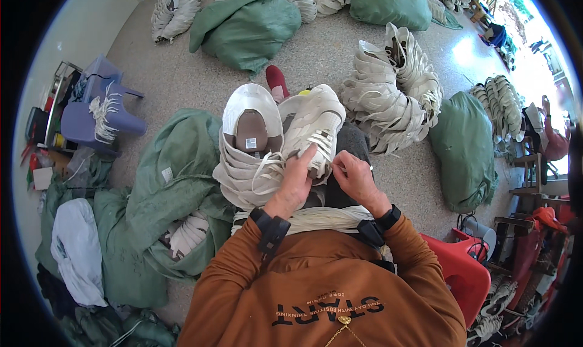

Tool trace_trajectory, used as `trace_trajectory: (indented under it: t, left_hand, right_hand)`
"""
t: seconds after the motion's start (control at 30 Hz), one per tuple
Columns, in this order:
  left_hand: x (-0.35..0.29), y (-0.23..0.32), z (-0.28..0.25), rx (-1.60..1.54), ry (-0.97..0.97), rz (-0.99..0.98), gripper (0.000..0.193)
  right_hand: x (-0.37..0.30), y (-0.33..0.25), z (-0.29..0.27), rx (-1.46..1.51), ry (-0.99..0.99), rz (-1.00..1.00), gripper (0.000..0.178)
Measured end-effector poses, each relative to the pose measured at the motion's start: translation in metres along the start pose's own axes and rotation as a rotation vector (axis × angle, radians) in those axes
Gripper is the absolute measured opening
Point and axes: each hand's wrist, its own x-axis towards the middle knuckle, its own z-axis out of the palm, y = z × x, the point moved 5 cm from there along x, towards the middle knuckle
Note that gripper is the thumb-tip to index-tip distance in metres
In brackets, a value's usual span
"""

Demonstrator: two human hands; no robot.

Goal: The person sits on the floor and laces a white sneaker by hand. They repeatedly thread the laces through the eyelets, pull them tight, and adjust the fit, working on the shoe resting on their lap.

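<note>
A cream shoe upper with white laces rests over my lap, its toe pointing away from me. My left hand grips it at the near end, the thumb lying along the lacing. Just right of the laces, my right hand is closed in a pinch; anything between its fingertips is too small to make out. Left of the held upper sits a stack of nested cream shoe uppers, with a brown insole-like piece showing in the top one. A bundle of white laces lies across my waist.
Green sacks crowd my left, one open on more uppers. Ahead right stands a curved row of uppers, beside another green sack. A purple stool bearing laces is far left; a red plastic chair is near right.
</note>
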Motion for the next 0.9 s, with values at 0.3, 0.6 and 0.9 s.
trace_trajectory:
  t: [0.3, 0.6, 0.9]
  left_hand:
    - [0.006, -0.009, -0.013, -0.078, -0.054, -0.011, 0.033]
    - [0.008, -0.012, -0.01, -0.021, 0.038, 0.063, 0.032]
    - [0.011, -0.02, -0.019, -0.035, -0.032, 0.03, 0.029]
  right_hand:
    - [0.0, 0.013, 0.012, 0.642, -0.244, 0.683, 0.015]
    - [0.013, -0.012, -0.001, 0.536, -0.541, 0.798, 0.025]
    - [0.008, 0.003, 0.009, 0.626, -0.399, 0.811, 0.028]
